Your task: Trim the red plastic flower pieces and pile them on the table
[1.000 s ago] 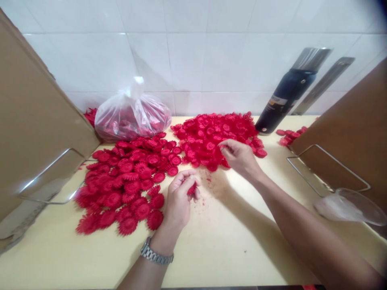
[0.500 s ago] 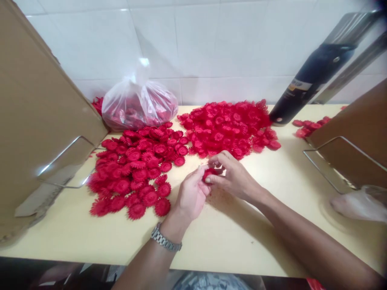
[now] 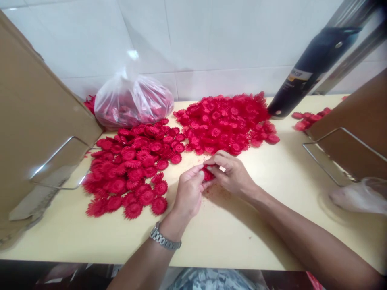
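Observation:
A small red flower-shaped piece (image 3: 208, 174) with a fringed rim is held between both hands above the table (image 3: 229, 237). My left hand (image 3: 190, 188) grips its left side, thumb on top. My right hand (image 3: 231, 172) pinches it from the right with thumb and fingertips, which partly cover it. To the left of my hands lies a loose pile of similar red pieces (image 3: 133, 169). Behind them spreads a second, denser pile of red fringed pieces (image 3: 223, 125). Red crumbs are scattered on the tabletop beneath my hands.
A tied clear plastic bag (image 3: 133, 100) of red pieces stands against the tiled wall. At the back right is a dark bottle (image 3: 305, 72). Cardboard panels (image 3: 39, 112) with wire handles flank both sides. A crumpled plastic bag (image 3: 359, 195) lies at the right.
My left hand has turned, its thumb now lying over the red piece and its back facing up. The right fingers have shifted on the piece. The view has tilted slightly.

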Motion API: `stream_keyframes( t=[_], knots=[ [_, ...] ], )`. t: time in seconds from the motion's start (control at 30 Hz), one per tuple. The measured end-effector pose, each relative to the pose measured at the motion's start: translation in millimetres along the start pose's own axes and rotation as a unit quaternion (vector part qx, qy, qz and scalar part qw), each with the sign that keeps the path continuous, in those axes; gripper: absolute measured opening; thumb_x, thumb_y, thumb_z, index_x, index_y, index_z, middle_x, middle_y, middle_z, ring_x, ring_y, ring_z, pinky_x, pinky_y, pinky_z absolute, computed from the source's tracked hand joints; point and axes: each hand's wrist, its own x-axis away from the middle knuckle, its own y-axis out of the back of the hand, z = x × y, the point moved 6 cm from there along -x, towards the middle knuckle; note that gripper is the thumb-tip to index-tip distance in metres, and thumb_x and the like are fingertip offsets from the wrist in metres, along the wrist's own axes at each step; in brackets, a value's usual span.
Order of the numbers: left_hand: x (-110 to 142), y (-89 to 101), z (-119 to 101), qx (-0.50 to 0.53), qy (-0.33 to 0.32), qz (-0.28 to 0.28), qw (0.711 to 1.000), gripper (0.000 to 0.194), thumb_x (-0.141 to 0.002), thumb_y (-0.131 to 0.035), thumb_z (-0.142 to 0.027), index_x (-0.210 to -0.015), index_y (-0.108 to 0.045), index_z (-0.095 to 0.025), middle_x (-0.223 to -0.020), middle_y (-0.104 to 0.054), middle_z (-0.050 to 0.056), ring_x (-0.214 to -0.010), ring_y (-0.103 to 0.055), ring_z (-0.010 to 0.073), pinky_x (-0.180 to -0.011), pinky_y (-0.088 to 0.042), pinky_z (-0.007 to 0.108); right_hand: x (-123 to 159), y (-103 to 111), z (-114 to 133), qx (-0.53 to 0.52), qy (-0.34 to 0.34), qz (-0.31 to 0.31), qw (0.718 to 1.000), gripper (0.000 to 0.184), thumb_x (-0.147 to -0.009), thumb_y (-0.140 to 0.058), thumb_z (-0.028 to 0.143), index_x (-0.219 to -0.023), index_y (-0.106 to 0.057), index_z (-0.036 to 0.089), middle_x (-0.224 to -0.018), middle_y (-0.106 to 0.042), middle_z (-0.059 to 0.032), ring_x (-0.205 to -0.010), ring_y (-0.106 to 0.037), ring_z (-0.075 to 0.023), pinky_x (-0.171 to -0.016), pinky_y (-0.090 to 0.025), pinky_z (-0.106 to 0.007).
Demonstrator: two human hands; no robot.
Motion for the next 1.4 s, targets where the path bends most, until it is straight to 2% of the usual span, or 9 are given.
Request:
stream_keyframes(
  t=[0.17, 0.37, 0.53, 0.63, 0.87, 1.03, 1.17, 1.3, 1.4],
  knots=[
    [0, 8.7, -5, -0.03, -0.029, -0.072, 0.997, 0.012, -0.071, -0.054, -0.01, -0.079, -0.062, -0.009, -0.071, -0.066, 0.006, -0.074, -0.066, 0.0184, -0.078, -0.053, 0.038, -4, 21, -15, 0.128, 0.015, -0.087, 0.988, 0.022, -0.083, -0.044, 0.008, -0.085, -0.065, 0.017, -0.07, -0.059, -0.0032, -0.06, -0.055, -0.0128, -0.051, -0.045, -0.025],
    [1, 4.5, -6, 0.018, 0.002, -0.056, 0.998, 0.012, -0.074, -0.053, -0.01, -0.083, -0.06, -0.008, -0.076, -0.066, 0.007, -0.074, -0.066, 0.0189, -0.08, -0.052, 0.04, -13, 63, -39, 0.285, -0.014, -0.166, 0.944, 0.028, -0.085, -0.047, 0.02, -0.109, -0.061, 0.016, -0.107, -0.06, -0.0152, -0.1, -0.055, -0.0265, -0.084, -0.045, -0.044],
    [0, -1.5, -3, 0.026, 0.014, -0.001, 1.0, 0.019, -0.076, -0.053, -0.012, -0.092, -0.063, -0.009, -0.084, -0.067, 0.009, -0.084, -0.065, 0.0193, -0.083, -0.051, 0.037, -9, 23, -13, 0.108, 0.011, -0.003, 0.994, 0.013, -0.081, -0.058, 0.027, -0.089, -0.061, 0.017, -0.083, -0.06, -0.0068, -0.075, -0.056, -0.0169, -0.064, -0.047, -0.029],
    [-1, -2.5, -2, 0.016, 0.003, 0.019, 1.0, 0.019, -0.075, -0.053, -0.014, -0.09, -0.065, -0.009, -0.086, -0.068, 0.01, -0.089, -0.064, 0.0195, -0.083, -0.05, 0.035, -5, 1, 0, 0.033, 0.008, 0.058, 0.998, 0.006, -0.079, -0.06, 0.022, -0.077, -0.058, 0.016, -0.071, -0.056, -0.0029, -0.065, -0.052, -0.0136, -0.057, -0.044, -0.026],
    [-1, 2.9, -2, -0.008, -0.027, -0.028, 0.999, 0.016, -0.07, -0.058, -0.016, -0.084, -0.066, -0.011, -0.084, -0.069, 0.008, -0.092, -0.063, 0.0201, -0.081, -0.051, 0.035, -4, -1, -3, -0.003, -0.013, 0.028, 1.0, 0.012, -0.081, -0.049, 0.009, -0.077, -0.058, 0.017, -0.069, -0.058, -0.0013, -0.061, -0.054, -0.0113, -0.056, -0.043, -0.022],
    [-1, 10.2, -5, -0.027, -0.045, -0.074, 0.996, 0.012, -0.07, -0.057, -0.015, -0.08, -0.063, -0.012, -0.072, -0.067, 0.004, -0.084, -0.065, 0.0197, -0.078, -0.053, 0.037, -3, 6, 1, 0.11, 0.055, -0.055, 0.991, 0.019, -0.084, -0.043, 0.009, -0.085, -0.06, 0.017, -0.069, -0.06, -0.0032, -0.062, -0.056, -0.0134, -0.056, -0.044, -0.024],
    [1, 13.1, -9, -0.035, -0.047, -0.089, 0.994, 0.008, -0.072, -0.058, -0.018, -0.075, -0.06, -0.011, -0.07, -0.065, 0.005, -0.075, -0.066, 0.0194, -0.077, -0.053, 0.04, -6, 40, -28, 0.245, -0.004, -0.14, 0.959, 0.021, -0.084, -0.041, 0.011, -0.085, -0.061, 0.018, -0.075, -0.062, -0.0059, -0.069, -0.057, -0.0174, -0.06, -0.045, -0.028],
    [1, 12.0, -8, -0.03, -0.038, -0.079, 0.996, 0.008, -0.073, -0.058, -0.017, -0.076, -0.06, -0.01, -0.073, -0.065, 0.005, -0.074, -0.066, 0.0187, -0.078, -0.053, 0.041, -10, 64, -48, 0.314, -0.03, -0.139, 0.939, 0.022, -0.084, -0.042, 0.014, -0.088, -0.063, 0.019, -0.081, -0.062, -0.0079, -0.076, -0.058, -0.0205, -0.064, -0.047, -0.032],
    [0, 11.5, -6, -0.024, -0.032, -0.072, 0.997, 0.008, -0.073, -0.059, -0.018, -0.074, -0.061, -0.01, -0.073, -0.066, 0.005, -0.072, -0.065, 0.0172, -0.075, -0.053, 0.038, -10, 58, -35, 0.246, -0.012, -0.117, 0.962, 0.019, -0.084, -0.049, 0.02, -0.097, -0.062, 0.018, -0.094, -0.061, -0.0103, -0.087, -0.057, -0.0218, -0.071, -0.048, -0.034]
  ],
)
